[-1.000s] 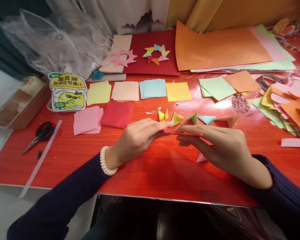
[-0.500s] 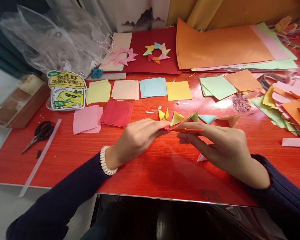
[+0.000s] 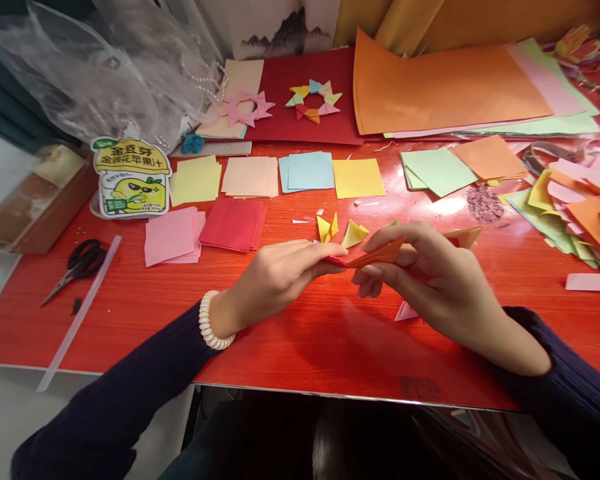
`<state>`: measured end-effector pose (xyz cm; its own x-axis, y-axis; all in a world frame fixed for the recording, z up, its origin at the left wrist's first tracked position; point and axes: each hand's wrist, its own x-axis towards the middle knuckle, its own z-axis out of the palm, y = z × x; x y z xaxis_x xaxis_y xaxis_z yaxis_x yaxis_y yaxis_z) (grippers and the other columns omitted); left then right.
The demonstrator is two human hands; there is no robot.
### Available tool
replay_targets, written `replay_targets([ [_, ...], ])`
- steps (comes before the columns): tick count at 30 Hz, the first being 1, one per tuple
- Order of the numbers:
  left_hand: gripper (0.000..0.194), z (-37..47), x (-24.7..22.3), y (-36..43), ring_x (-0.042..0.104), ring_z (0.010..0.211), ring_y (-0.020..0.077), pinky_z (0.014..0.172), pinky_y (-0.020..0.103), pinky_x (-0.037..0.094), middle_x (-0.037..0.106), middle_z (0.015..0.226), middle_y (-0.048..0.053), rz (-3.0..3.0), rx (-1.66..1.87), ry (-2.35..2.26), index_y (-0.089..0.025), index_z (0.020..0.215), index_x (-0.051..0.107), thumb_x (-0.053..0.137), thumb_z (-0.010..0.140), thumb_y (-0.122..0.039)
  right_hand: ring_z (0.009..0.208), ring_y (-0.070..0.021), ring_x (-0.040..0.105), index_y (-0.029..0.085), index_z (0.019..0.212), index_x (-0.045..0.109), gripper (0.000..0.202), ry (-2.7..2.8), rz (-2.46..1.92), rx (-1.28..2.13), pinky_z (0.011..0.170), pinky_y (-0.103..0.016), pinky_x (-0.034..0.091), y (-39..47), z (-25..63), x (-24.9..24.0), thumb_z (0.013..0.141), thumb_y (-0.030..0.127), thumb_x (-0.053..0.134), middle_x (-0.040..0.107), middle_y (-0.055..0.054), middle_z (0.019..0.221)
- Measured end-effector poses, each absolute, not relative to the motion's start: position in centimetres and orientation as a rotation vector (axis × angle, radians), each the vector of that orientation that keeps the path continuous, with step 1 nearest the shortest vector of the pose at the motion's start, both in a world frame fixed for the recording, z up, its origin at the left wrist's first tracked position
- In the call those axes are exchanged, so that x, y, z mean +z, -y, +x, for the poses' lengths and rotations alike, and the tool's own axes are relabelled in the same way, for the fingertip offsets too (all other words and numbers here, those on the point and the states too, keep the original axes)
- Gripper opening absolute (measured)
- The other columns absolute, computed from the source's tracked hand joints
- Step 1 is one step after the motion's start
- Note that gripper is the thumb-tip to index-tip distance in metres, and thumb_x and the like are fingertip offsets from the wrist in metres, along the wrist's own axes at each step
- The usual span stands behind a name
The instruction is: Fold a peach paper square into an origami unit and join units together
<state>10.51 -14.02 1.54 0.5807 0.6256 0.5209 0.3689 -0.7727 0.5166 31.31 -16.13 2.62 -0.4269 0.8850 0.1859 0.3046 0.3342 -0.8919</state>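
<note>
My left hand [image 3: 285, 277] pinches a folded red paper piece [image 3: 336, 261] between thumb and fingers. Joined to it at its right end is a folded orange paper piece [image 3: 384, 254], which the thumb and fingers of my right hand [image 3: 427, 270] grip. Both pieces are above the red table, the orange one tilted up to the right. Just behind them stand two folded yellow pieces [image 3: 327, 228] [image 3: 354, 234]. A peach folded piece [image 3: 464, 236] shows behind my right hand, and a pink one [image 3: 405, 311] lies partly hidden below it.
Stacks of coloured squares [image 3: 251, 177] line the middle of the table [image 3: 280, 353]. Two paper rings [image 3: 249, 109] [image 3: 313, 101] lie at the back. Scissors [image 3: 75, 270] and a pale strip [image 3: 80, 313] lie left, paper scraps [image 3: 555, 220] right.
My right hand has tilted the orange piece upward and turned its broad face into view. Its fingers have risen and now hide the green and blue folded pieces almost wholly. My left hand has barely moved.
</note>
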Motion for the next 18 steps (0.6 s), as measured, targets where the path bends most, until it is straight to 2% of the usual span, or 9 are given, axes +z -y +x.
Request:
replay_targets([
  [4,0.015,10.59,1.68,14.13,0.065,0.076,0.0069,0.068,0.015,0.052,0.07,0.086,0.003,2.38,1.014,-0.788,-0.013,0.099,0.06,0.05,0.089,-0.017,0.065,-0.0083,0.064,0.024,0.1,0.045,0.014,2.008,-0.988,0.987,0.057,-0.021,0.053,16.08,31.44,2.71,0.088,0.018,0.05,0.062,0.004,0.076],
  [7,0.014,10.55,1.78,14.19,0.065,0.078,0.0084,0.07,0.018,0.053,0.07,0.087,0.004,2.383,0.992,-0.796,-0.013,0.098,0.06,0.05,0.089,-0.018,0.069,-0.0086,0.065,0.024,0.1,0.046,0.019,2.122,-0.936,0.787,0.057,-0.019,0.052,16.08,31.56,2.69,0.086,0.011,0.048,0.063,0.003,0.084],
  [11,0.012,10.58,1.84,14.21,0.065,0.074,0.0085,0.068,0.019,0.05,0.07,0.083,0.003,2.438,1.023,-0.813,-0.012,0.096,0.06,0.052,0.088,-0.017,0.07,-0.0103,0.066,0.02,0.097,0.049,0.021,2.248,-0.916,0.535,0.058,-0.02,0.052,16.09,31.59,2.75,0.084,0.004,0.047,0.067,0.001,0.083],
  [15,0.012,10.62,1.82,14.23,0.065,0.073,0.0097,0.066,0.02,0.05,0.07,0.082,0.004,2.508,1.086,-0.82,-0.011,0.094,0.061,0.052,0.088,-0.016,0.069,-0.0104,0.066,0.018,0.095,0.051,0.018,2.333,-0.912,0.452,0.058,-0.019,0.052,15.99,31.41,2.91,0.084,0.004,0.046,0.069,0.0,0.081],
  [18,0.013,10.49,1.72,14.22,0.065,0.078,0.0122,0.069,0.023,0.051,0.069,0.085,0.007,2.556,1.118,-0.788,-0.01,0.097,0.061,0.051,0.088,-0.013,0.072,-0.0109,0.067,0.017,0.102,0.051,0.02,2.317,-0.934,0.399,0.06,-0.019,0.052,15.92,31.25,2.9,0.086,0.006,0.044,0.07,-0.001,0.089],
])
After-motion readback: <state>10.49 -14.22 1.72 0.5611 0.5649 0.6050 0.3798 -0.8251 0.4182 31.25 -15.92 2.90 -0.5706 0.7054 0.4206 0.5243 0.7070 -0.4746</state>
